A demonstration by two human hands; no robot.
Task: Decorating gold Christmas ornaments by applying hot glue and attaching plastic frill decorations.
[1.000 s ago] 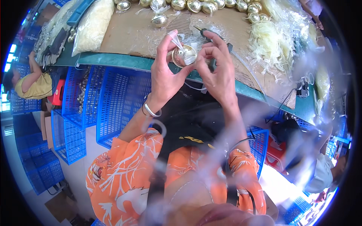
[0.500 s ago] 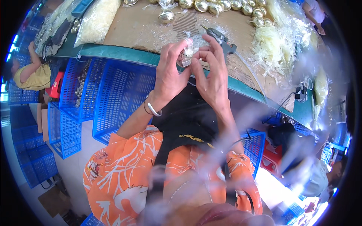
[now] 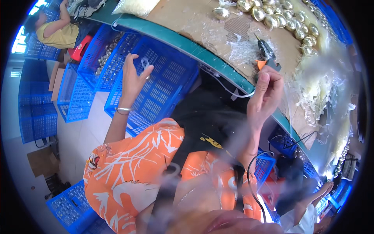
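Observation:
Over the large blue crate (image 3: 157,80) at the left, my left hand (image 3: 134,80) has its thumb and fingers apart. A small clear, blurred thing (image 3: 145,62) shows between the fingertips and thumb; whether it touches them I cannot tell. At the table's edge my right hand (image 3: 267,91) is closed around the handle end of a dark glue gun (image 3: 266,50). Its nozzle points away over the cardboard, and an orange trigger (image 3: 261,64) shows just beyond my fingers. The palm side and part of the handle are hidden.
Gold balls (image 3: 280,19) line the far side of the cardboard-covered table (image 3: 194,29). Pale shredded strips (image 3: 315,99) heap at the right. A white cord (image 3: 233,93) hangs below the table's edge. More blue crates (image 3: 74,93) stand left; people work at both sides.
My hands have parted from the small speckled ball they held together. The left has swung out over the crate; the right has moved to the glue gun. The view has turned.

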